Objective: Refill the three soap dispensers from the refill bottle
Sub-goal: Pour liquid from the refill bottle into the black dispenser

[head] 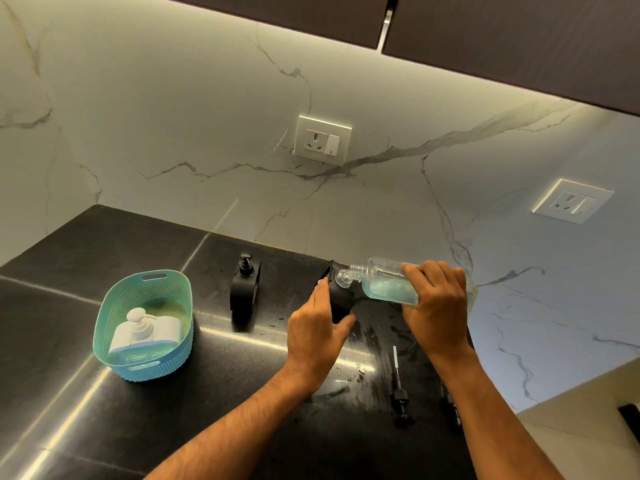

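Note:
My right hand (434,299) grips a clear refill bottle (388,282) of pale blue liquid, tipped on its side with its threaded neck pointing left. The neck sits over the top of an open black soap dispenser (341,296), which my left hand (317,327) holds on the black counter. A second black dispenser (245,289) with its pump on stands upright to the left. A white dispenser (142,332) stands inside a teal basket (114,362).
A removed black pump with its tube (398,389) lies on the counter (104,258) near my right forearm; another dark part (450,403) is partly hidden by it. The counter around the dispenser looks wet. Marble wall with two sockets (323,140) rises behind.

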A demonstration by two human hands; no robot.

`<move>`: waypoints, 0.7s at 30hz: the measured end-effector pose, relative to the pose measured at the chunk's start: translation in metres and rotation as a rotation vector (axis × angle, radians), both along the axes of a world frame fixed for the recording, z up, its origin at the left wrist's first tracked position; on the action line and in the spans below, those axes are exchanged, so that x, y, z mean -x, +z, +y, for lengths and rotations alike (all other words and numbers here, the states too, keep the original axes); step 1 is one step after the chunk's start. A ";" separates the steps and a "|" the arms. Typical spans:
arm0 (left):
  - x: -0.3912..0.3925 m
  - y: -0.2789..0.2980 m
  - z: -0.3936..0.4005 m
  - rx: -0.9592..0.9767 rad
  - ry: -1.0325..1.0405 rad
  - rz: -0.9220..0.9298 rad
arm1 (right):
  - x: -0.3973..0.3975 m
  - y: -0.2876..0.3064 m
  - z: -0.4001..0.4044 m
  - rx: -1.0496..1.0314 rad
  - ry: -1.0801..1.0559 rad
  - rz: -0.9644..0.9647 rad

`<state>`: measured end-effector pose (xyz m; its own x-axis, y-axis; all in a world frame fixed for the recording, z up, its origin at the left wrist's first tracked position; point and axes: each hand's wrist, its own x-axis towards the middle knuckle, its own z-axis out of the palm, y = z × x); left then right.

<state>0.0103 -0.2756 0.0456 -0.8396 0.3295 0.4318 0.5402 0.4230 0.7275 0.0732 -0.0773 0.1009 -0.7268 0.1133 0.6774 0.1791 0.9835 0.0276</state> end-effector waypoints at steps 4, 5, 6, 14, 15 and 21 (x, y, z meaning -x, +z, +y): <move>0.000 0.001 0.001 -0.018 -0.014 0.006 | 0.001 -0.002 0.001 0.010 -0.002 -0.005; 0.000 0.001 0.001 -0.026 -0.018 0.006 | 0.001 -0.003 0.002 0.016 -0.001 -0.005; 0.000 0.000 0.001 -0.034 -0.022 0.006 | 0.001 -0.004 0.002 0.023 -0.001 -0.006; 0.002 0.002 0.006 -0.126 -0.046 0.012 | 0.004 -0.013 0.007 0.096 -0.020 -0.001; 0.003 0.002 0.007 -0.130 -0.046 0.007 | 0.004 -0.015 0.009 0.119 -0.025 0.000; 0.022 -0.005 0.014 -0.134 -0.083 -0.079 | 0.007 -0.016 0.015 0.344 0.016 0.047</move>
